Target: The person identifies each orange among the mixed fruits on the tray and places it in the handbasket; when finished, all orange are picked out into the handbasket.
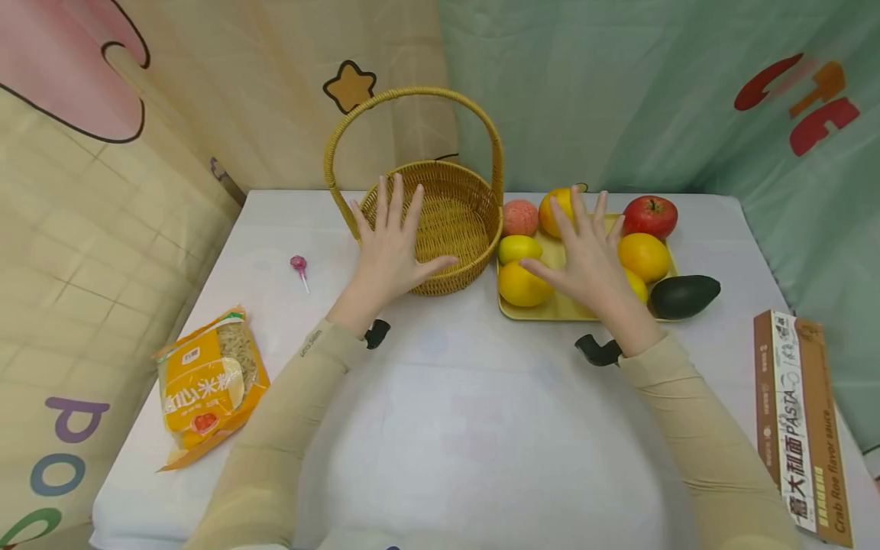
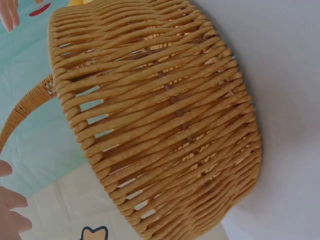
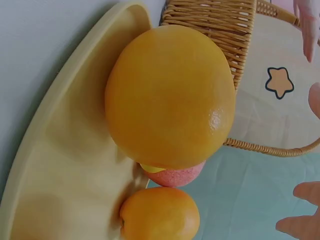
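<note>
Place was a curtained-off spot, exact rm. type unclear: printed drapes point(image 1: 584, 92) hung past far, L & R edges of the white tabletop point(image 1: 474, 428), w/ cartoon star point(image 1: 351, 86) & lg. letters point(image 1: 814, 139).

The long box point(image 1: 806, 424) at near right reads "PASTA", "意大利面" and "Crab Roe flavor sauce"; print on the orange bag point(image 1: 209, 386) at left is unclear.

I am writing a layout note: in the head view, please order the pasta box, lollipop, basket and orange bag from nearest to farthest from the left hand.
1. Basket, overlapped by the left hand
2. Lollipop, left of the hand
3. Orange bag, near the table's left edge
4. Pasta box, at the table's right edge
</note>
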The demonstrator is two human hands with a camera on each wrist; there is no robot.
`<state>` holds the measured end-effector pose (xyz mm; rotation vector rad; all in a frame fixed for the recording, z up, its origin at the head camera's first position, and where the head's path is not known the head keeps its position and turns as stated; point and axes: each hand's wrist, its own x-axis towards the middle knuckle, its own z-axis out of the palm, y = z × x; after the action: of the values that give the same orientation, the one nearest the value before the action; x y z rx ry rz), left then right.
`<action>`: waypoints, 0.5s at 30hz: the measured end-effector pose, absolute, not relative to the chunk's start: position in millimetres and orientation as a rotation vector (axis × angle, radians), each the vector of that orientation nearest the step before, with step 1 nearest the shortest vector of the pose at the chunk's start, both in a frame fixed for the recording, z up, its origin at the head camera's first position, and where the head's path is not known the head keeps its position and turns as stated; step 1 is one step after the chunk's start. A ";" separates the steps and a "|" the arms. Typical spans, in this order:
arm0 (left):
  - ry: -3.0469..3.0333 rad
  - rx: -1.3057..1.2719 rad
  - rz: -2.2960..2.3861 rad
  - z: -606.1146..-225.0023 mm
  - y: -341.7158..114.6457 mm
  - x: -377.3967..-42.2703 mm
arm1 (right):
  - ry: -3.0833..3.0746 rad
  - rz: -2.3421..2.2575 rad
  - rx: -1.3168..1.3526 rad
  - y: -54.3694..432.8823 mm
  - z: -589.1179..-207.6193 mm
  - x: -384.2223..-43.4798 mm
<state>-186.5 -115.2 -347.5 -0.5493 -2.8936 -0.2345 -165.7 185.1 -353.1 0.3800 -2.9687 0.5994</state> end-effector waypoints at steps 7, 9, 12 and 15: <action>-2.904 -0.535 -0.236 -352.9 -118.8 -184.8 | -2.966 0.624 0.401 184.6 -359.0 -163.9; -2.910 -0.537 -0.257 -354.8 -120.6 -184.1 | -2.967 0.622 0.412 184.6 -361.2 -163.2; -2.906 -0.541 -0.299 -358.9 -124.7 -182.9 | -2.963 0.636 0.433 183.7 -364.8 -162.2; -2.897 -0.539 -0.359 -364.2 -130.4 -181.2 | -2.965 0.658 0.455 182.7 -368.6 -161.2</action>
<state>-181.2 -130.4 -364.2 -0.5395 -2.8974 -0.3589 -161.2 182.7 -368.6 0.4550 -2.9645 0.6575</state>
